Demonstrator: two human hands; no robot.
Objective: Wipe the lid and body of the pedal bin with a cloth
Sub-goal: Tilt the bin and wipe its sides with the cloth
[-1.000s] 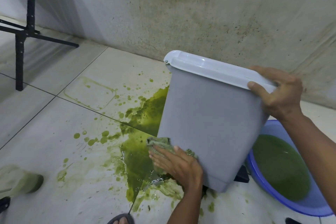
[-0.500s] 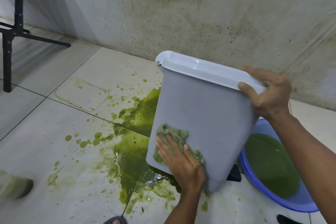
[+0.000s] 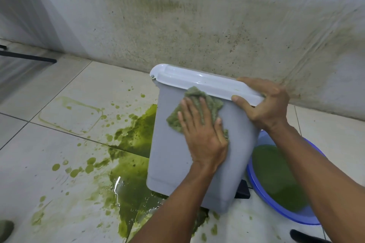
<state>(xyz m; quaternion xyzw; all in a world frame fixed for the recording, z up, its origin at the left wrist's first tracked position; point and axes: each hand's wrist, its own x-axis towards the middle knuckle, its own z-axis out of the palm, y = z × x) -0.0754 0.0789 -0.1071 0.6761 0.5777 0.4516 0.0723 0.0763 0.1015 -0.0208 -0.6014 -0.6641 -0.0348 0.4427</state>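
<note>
1. Grey bin (image 3: 171, 160) with white lid (image 3: 197, 80), tilted, close to a green-stained wall (image 3: 197, 25).
2. Left hand (image 3: 205, 136) flat, fingers straight, pressing a green cloth (image 3: 199, 102) to the bin's side just under the lid.
3. Right hand (image 3: 266, 104) curled over the lid's near corner, gripping it.
4. Pale floor tiles (image 3: 29, 144) with a green puddle (image 3: 136, 187) and splashes left of the bin.
5. Blue basin (image 3: 302, 217) of green liquid just right of the bin; black pedal (image 3: 244, 192) at the base.

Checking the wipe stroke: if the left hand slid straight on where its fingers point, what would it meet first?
Probably the overhanging edge of the white lid, just above the cloth the left hand presses on the bin body.
</note>
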